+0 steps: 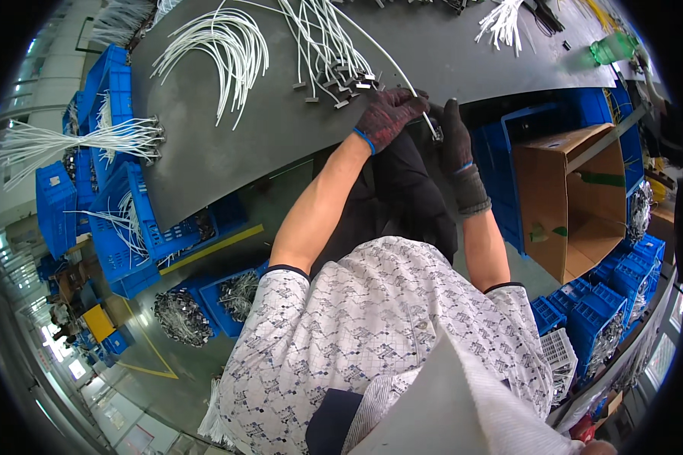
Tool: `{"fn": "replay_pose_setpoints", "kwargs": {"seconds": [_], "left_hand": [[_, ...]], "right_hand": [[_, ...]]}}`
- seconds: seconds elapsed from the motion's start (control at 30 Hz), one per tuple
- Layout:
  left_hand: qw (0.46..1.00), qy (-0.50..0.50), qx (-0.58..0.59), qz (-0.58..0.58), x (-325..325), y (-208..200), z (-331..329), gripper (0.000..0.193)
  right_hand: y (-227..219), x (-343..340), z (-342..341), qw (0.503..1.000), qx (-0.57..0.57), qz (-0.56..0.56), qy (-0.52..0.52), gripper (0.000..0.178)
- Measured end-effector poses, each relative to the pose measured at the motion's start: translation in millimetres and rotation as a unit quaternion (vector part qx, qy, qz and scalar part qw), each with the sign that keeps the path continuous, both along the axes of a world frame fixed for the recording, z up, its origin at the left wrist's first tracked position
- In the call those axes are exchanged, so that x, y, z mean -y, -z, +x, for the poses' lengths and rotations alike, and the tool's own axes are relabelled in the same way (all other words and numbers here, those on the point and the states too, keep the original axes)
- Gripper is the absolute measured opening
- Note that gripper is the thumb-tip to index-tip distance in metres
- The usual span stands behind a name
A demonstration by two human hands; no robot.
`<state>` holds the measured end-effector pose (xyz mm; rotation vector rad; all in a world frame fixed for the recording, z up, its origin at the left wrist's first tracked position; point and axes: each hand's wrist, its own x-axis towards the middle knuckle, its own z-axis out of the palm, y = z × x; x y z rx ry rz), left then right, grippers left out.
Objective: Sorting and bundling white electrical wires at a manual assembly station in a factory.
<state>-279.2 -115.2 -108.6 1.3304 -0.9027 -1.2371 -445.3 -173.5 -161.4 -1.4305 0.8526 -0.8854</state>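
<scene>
My left hand [388,118], in a red-and-black knit glove, is closed on a white cable [394,62] at the table's near edge. The cable arches back across the table, and its near end comes out below my fingers. At that end is a small dark piece with shiny spots [437,136], too small to make out. Just right of it is my right hand [455,140], in a dark glove, with its visible fingers stretched away from me. Its thumb side is partly hidden. Beyond my left hand lies a bunch of white cables with metal-ended connectors [347,79].
A curved bundle of white cables [228,53] lies on the dark table [197,163]. Another bundle [83,142] juts over its left edge beside blue crates [118,250]. An open cardboard box [542,205] stands at right. A green bottle [613,48] lies at the far right.
</scene>
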Motion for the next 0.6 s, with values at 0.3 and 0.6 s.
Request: {"fn": "replay_pose_setpoints", "kwargs": {"seconds": [0.3, 0.6], "left_hand": [[0.991, -0.029, 0.114, 0.062, 18.2, 5.5, 75.0, 0.028], [0.841, -0.293, 0.435, 0.133, -38.5, 50.2, 201.2, 0.041]], "right_hand": [[-44.1, 37.2, 52.5, 0.969, -0.012, 0.219, -0.109, 0.046], [10.0, 185.7, 100.1, 0.903, -0.320, -0.283, 0.035, 0.046]]}}
